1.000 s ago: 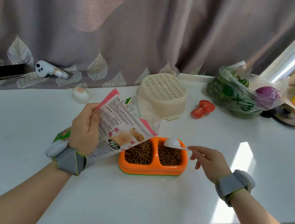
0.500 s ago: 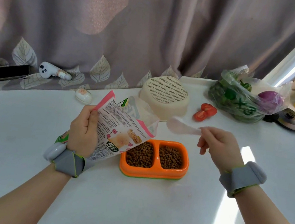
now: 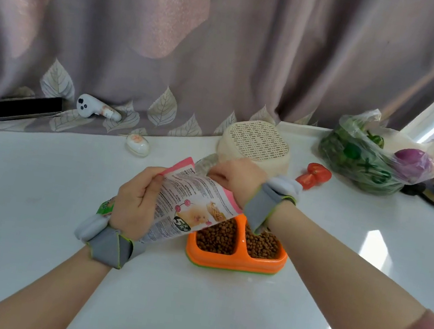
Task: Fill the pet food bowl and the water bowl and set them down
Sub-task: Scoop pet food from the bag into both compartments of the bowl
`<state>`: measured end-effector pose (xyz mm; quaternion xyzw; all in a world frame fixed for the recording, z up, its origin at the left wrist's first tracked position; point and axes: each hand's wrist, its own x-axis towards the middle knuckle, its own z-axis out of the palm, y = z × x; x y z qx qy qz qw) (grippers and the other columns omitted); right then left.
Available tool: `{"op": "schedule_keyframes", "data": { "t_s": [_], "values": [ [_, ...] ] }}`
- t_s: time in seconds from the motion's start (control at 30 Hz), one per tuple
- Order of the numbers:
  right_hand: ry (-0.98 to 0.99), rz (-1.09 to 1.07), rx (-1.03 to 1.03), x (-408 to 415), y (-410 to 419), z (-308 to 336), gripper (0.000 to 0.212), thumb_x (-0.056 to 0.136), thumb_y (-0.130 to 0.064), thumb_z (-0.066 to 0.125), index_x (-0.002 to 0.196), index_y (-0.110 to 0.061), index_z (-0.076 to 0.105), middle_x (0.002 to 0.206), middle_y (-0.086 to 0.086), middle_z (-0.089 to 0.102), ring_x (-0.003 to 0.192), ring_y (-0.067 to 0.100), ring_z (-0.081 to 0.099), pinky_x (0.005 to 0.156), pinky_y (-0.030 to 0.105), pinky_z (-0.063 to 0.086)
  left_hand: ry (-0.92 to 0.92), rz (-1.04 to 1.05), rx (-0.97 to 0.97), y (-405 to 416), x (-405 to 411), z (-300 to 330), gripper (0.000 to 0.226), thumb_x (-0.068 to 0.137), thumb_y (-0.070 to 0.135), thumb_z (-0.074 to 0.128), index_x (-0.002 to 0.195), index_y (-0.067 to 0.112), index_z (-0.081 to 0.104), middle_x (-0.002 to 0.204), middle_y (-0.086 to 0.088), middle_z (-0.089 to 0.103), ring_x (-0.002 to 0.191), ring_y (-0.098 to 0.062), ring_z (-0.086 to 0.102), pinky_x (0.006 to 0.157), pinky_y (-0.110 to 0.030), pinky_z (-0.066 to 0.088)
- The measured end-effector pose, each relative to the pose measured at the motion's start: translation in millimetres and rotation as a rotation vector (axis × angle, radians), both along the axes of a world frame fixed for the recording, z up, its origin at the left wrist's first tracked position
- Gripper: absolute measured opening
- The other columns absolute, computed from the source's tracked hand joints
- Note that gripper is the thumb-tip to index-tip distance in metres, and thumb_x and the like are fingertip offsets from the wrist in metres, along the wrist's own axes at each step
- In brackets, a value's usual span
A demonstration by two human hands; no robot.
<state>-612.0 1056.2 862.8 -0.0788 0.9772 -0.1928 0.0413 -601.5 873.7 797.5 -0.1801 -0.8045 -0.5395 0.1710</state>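
Observation:
An orange double pet bowl [image 3: 234, 260] stands on the white counter [image 3: 31, 205], and both of its compartments hold brown kibble [image 3: 216, 240]. My left hand [image 3: 136, 202] grips the pink and white pet food bag [image 3: 192, 203], tilted over the bowl's left side. At the bag's open mouth my right hand [image 3: 236, 177] is closed. The white scoop it holds is mostly hidden inside the bag, with only a blurred pale part [image 3: 206, 164] showing.
Behind the bag stands a cream perforated basket [image 3: 255, 143] upside down. Cut tomato pieces [image 3: 314, 175] and a bag of vegetables [image 3: 372, 158] lie to the right. At the curtain's foot are a phone [image 3: 27, 108], a white controller [image 3: 96, 108] and a small white egg-shaped object [image 3: 137, 145].
My right hand lifted the white scoop off the bowl's right compartment and carried it left into the bag's mouth. The left hand kept hold of the bag.

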Motion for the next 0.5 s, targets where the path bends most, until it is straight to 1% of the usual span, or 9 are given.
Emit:
{"op": "schedule_keyframes", "data": {
  "t_s": [0.03,0.07,0.13,0.17,0.23,0.33,0.4,0.43,0.5],
  "values": [
    [-0.09,-0.048,0.024,-6.5,-3.7,-4.5,0.03,0.093,-0.022,0.044,0.11,-0.007,0.063,0.098,0.012,0.066,0.098,0.03,0.06,0.049,0.017,0.035,-0.005,-0.011,-0.009,-0.8,-0.1,0.1,0.027,0.087,0.037,0.031,0.099,0.03,0.054,0.082,0.039,0.058,0.073,0.012,0.052,0.064,-0.003,0.037],
    [-0.207,-0.119,-0.02,-10.9,-6.3,-6.7,0.032,0.092,-0.022,0.044,0.113,-0.006,0.061,0.089,0.011,0.062,0.098,0.028,0.059,0.042,0.011,0.031,-0.008,-0.021,-0.019,-0.7,-0.3,0.2,0.028,0.087,0.037,0.031,0.1,0.03,0.054,0.084,0.039,0.058,0.075,0.013,0.052,0.065,-0.002,0.037],
    [-0.381,-0.284,-0.234,-15.9,-10.0,-7.7,0.035,0.09,-0.021,0.046,0.118,-0.002,0.058,0.068,-0.001,0.044,0.071,0.016,0.052,0.035,0.007,0.033,-0.007,-0.023,-0.021,-1.6,-0.7,-0.9,0.03,0.087,0.037,0.031,0.1,0.027,0.056,0.087,0.039,0.059,0.077,0.014,0.052,0.067,-0.001,0.037],
    [-0.429,-0.321,-0.288,-17.2,-12.1,-8.8,0.037,0.091,-0.019,0.046,0.121,-0.001,0.056,0.065,-0.005,0.038,0.062,0.011,0.043,0.034,0.006,0.033,-0.002,-0.019,-0.02,-2.5,-0.6,-1.8,0.031,0.087,0.036,0.031,0.101,0.026,0.056,0.088,0.038,0.059,0.076,0.014,0.052,0.067,-0.001,0.037],
    [-0.474,-0.257,-0.236,-17.0,-13.5,-14.7,0.038,0.093,-0.019,0.043,0.124,0.001,0.052,0.066,-0.006,0.035,0.066,0.014,0.04,0.044,0.008,0.03,0.003,-0.016,-0.04,-2.2,0.4,-3.4,0.028,0.088,0.037,0.029,0.102,0.03,0.053,0.085,0.036,0.059,0.072,0.012,0.052,0.062,-0.002,0.037],
    [-0.394,-0.099,-0.002,-9.1,-20.1,-20.4,0.03,0.095,-0.018,0.037,0.104,0.001,0.058,0.084,0.012,0.055,0.087,0.025,0.053,0.063,0.025,0.034,0.011,0.024,-0.052,-3.0,1.7,-7.6,0.026,0.087,0.039,0.028,0.101,0.032,0.05,0.066,0.017,0.058,0.067,0.009,0.052,0.055,-0.006,0.037],
    [-0.369,-0.048,0.031,-7.2,-22.9,-24.7,0.035,0.096,-0.017,0.036,0.111,0.005,0.058,0.111,0.022,0.061,0.106,0.035,0.057,0.076,0.029,0.042,0.0,0.059,-0.037,-3.5,1.8,-8.5,0.026,0.086,0.04,0.028,0.1,0.032,0.05,0.065,0.01,0.054,0.063,0.009,0.051,0.054,-0.01,0.037],
    [-0.372,-0.026,0.003,-6.7,-23.4,-25.9,0.036,0.096,-0.018,0.037,0.117,0.003,0.057,0.118,0.022,0.06,0.112,0.036,0.055,0.085,0.033,0.046,-0.006,0.068,-0.029,-3.7,2.3,-8.2,0.026,0.086,0.04,0.028,0.099,0.032,0.05,0.066,0.011,0.053,0.063,0.01,0.051,0.054,-0.01,0.037],
    [-0.358,0.055,-0.013,-5.1,-24.4,-23.9,0.035,0.096,-0.019,0.04,0.121,-0.002,0.058,0.123,0.017,0.06,0.115,0.033,0.054,0.093,0.035,0.043,-0.008,0.071,-0.022,-4.3,3.3,-6.4,0.027,0.085,0.04,0.029,0.1,0.032,0.049,0.07,0.017,0.053,0.066,0.011,0.052,0.056,-0.007,0.038]
  ]
}}
